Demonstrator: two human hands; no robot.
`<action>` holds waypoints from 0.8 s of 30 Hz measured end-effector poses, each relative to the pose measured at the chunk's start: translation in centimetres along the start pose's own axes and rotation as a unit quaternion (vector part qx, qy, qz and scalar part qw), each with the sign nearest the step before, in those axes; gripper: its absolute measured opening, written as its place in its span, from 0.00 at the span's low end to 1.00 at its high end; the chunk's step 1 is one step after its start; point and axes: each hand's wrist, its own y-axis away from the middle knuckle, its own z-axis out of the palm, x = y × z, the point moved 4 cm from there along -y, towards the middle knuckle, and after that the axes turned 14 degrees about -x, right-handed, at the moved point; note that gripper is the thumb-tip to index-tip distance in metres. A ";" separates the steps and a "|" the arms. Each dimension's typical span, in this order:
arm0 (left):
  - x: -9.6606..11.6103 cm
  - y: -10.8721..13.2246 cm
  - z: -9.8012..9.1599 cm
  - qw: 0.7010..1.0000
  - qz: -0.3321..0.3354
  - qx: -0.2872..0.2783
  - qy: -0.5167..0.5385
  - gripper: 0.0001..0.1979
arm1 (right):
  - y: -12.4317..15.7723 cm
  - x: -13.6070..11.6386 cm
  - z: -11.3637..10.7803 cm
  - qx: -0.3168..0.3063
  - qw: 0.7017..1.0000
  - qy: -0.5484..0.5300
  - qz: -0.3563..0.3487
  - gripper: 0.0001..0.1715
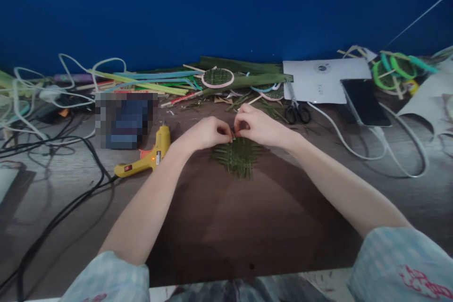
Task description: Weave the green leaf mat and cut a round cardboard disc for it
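On the table (255, 222), a flat, fringed green weave (239, 156) is pinched by left grip (210, 132) and right grip (257, 124).

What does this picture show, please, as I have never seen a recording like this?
There is no machine: these are a person's bare hands, filmed forward and down by a camera worn on the head. The left hand and right hand hold their fingertips close together at the far edge of a woven green leaf piece on a dark wooden table; anything pinched there is too small to tell. A yellow hot glue gun lies to the left, with black-handled scissors and a smartphone on the right.
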 end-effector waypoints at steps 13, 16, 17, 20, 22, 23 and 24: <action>0.3 0.1 0.0 1.000 0.002 -0.003 -0.003 0.10 | 0.4 0.1 1.3 -0.039 0.990 -0.111 0.072 0.06; 0.2 0.0 0.0 1.000 0.011 -0.006 0.000 0.10 | 0.4 0.1 1.4 -0.045 0.989 -0.120 0.073 0.06; 0.2 0.0 0.0 1.000 0.012 -0.005 0.001 0.10 | 0.4 0.1 1.4 -0.045 0.990 -0.116 0.073 0.06; 0.1 0.0 0.0 1.000 0.011 -0.004 0.004 0.10 | 0.4 -0.1 1.3 -0.045 0.991 -0.102 0.072 0.06; 0.1 0.0 0.0 1.000 0.013 -0.003 0.006 0.10 | 0.4 -0.2 1.3 -0.044 0.992 -0.092 0.071 0.06; 0.1 0.0 0.0 1.000 0.014 -0.003 0.006 0.10 | 0.4 -0.2 1.3 -0.044 0.993 -0.087 0.070 0.06; 0.1 0.0 0.0 1.000 0.015 -0.004 0.005 0.10 | 0.4 -0.3 1.3 -0.044 0.993 -0.080 0.071 0.06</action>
